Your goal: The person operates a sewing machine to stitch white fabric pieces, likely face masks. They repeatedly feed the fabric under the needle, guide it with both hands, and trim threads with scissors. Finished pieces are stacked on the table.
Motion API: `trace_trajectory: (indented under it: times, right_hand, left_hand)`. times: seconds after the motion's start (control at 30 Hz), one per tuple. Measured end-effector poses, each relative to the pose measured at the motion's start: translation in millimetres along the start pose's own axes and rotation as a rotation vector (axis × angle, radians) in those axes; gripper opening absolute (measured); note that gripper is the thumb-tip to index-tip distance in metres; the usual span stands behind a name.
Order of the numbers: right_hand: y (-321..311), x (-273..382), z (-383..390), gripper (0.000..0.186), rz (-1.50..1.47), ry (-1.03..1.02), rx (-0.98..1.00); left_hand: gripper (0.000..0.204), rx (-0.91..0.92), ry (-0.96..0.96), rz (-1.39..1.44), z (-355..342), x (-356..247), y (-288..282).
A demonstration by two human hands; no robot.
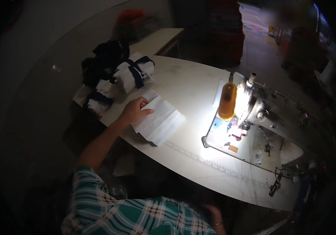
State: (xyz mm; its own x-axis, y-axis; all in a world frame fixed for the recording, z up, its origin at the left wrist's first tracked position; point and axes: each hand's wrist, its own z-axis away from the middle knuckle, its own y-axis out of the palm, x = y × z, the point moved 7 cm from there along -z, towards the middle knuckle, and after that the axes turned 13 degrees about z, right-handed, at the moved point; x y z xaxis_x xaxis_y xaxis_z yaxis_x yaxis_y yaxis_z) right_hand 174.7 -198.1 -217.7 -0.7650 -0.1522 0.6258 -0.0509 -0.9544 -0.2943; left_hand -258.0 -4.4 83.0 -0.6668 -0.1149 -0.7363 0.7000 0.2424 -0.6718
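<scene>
My left hand [135,111] is closed on the edge of a stack of white cloth pieces [161,120], with the thumb lying over the top. The stack rests on the pale sewing table [191,86], overlapping its front edge slightly. Low in the head view, beside my checked shirt, part of my right hand or wrist [214,214] shows in shadow below the table edge; its fingers cannot be made out. Just beyond my left hand lie white cloth bundles [126,77] tied with dark strips.
A sewing machine [250,103] with a bright lamp and an orange-yellow cover [228,101] stands on the right. A ruler strip [207,159] runs along the table's front. Dark cloth [111,56] is heaped at the far left, near another table [158,39].
</scene>
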Motion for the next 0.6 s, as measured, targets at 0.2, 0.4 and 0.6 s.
trace_trajectory:
  times: [0.2,0.4,0.6]
  right_hand:
    - [-37.1,98.3,114.6,0.051,0.04,-0.446,-0.247]
    - [-146.0,144.9,208.6,0.041,0.166,-0.679,-0.543]
    - [-247.1,120.6,203.4,0.025,0.425,-0.325,-1.149]
  left_hand:
    - [0.055,0.516,-0.146,0.347,15.3,-92.7,49.4]
    - [0.053,0.701,-0.188,0.713,79.2,-136.8,118.6]
    - [0.044,0.285,0.285,-0.067,60.7,-132.4,157.9]
